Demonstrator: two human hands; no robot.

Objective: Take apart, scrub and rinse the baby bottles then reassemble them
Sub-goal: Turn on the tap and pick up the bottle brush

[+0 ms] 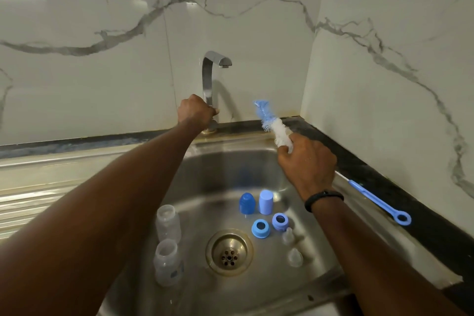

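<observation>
While the left hand point(196, 113) grasps the tap point(208, 79) and the right hand point(306, 161) grips the bottle brush point(272, 126), dismantled bottles point(168, 223) below both grips risk toppling under sudden water.

I see two bare forearms reaching in from the bottom corners of my view, with no sleeve showing on either as far as the frame's edge. My left hand point(196, 113) wears nothing: no ring, no band, no glove. My right hand point(306, 161) is ungloved too, and the only thing worn sits just behind it at the wrist: a slim black wristband point(323, 199), smooth and matte, wrapped snugly round. It may be a fitness tracker, though from here I can make out no screen or clasp
</observation>
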